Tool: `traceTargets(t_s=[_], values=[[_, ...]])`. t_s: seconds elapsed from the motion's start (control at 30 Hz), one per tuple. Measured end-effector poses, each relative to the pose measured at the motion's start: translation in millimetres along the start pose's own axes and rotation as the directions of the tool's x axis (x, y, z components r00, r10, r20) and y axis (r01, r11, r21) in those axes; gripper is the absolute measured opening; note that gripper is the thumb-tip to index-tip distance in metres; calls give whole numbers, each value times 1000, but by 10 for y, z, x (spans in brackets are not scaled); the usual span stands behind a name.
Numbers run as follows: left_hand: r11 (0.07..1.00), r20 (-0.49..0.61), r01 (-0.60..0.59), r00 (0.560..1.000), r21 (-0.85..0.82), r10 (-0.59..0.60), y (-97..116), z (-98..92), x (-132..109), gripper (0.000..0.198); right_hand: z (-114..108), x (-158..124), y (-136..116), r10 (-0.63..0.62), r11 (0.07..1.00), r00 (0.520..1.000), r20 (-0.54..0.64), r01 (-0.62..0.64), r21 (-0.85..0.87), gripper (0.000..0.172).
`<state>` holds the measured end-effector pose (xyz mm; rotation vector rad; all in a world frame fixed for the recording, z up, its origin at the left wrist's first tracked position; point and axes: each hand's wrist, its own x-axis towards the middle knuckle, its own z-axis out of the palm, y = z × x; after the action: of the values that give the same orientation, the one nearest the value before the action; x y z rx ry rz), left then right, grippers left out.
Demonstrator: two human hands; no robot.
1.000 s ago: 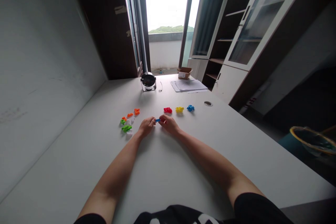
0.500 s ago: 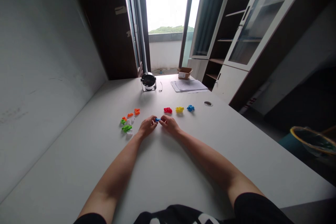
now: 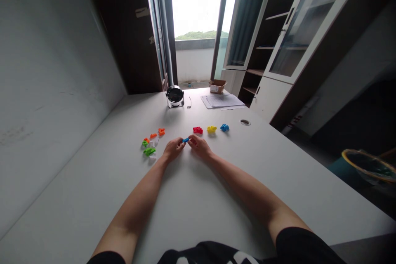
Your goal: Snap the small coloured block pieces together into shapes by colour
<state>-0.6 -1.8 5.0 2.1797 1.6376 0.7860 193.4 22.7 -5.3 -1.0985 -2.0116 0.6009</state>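
A small blue plastic piece point(image 3: 185, 140) is pinched between my two hands, just above the table. My left hand point(image 3: 174, 148) grips its left end with thumb and fingers. At the other end, the fingertips of my right hand point(image 3: 199, 146) close on it. Beyond my right hand stand small toy-like clusters in red point(image 3: 198, 130), yellow point(image 3: 211, 129) and blue point(image 3: 225, 127). Left of my left hand lie loose orange pieces point(image 3: 161, 131), green pieces point(image 3: 149, 151) and white pieces point(image 3: 152, 157). The exact shape of the held piece is too small to make out.
The white table point(image 3: 192, 202) carries a round black lamp-like device point(image 3: 175, 95), papers point(image 3: 222, 101) and an open cardboard box point(image 3: 217, 86) at its far end. A cable hole point(image 3: 245, 122) lies to the right. A wall point(image 3: 55, 90) borders the left side.
The blue piece has tilted slightly, its right end now higher, and more of it shows between my fingers. My hands stay in nearly the same place.
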Motion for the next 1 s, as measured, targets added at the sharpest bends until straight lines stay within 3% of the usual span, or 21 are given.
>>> traceTargets(t_s=[0.23,0.67,1.0], values=[[999,40,-36,999,-11,37,-40,19,32,28,3,-2,18,-40,999,999,21,40,18,24],[999,70,3,998,-42,0,-23,8,39,33,13,-16,15,-22,1000,1000,2,22,5,19],[997,57,-20,998,-72,24,-23,2,34,35,15,-15,15,-51,993,999,6,51,-109,20]])
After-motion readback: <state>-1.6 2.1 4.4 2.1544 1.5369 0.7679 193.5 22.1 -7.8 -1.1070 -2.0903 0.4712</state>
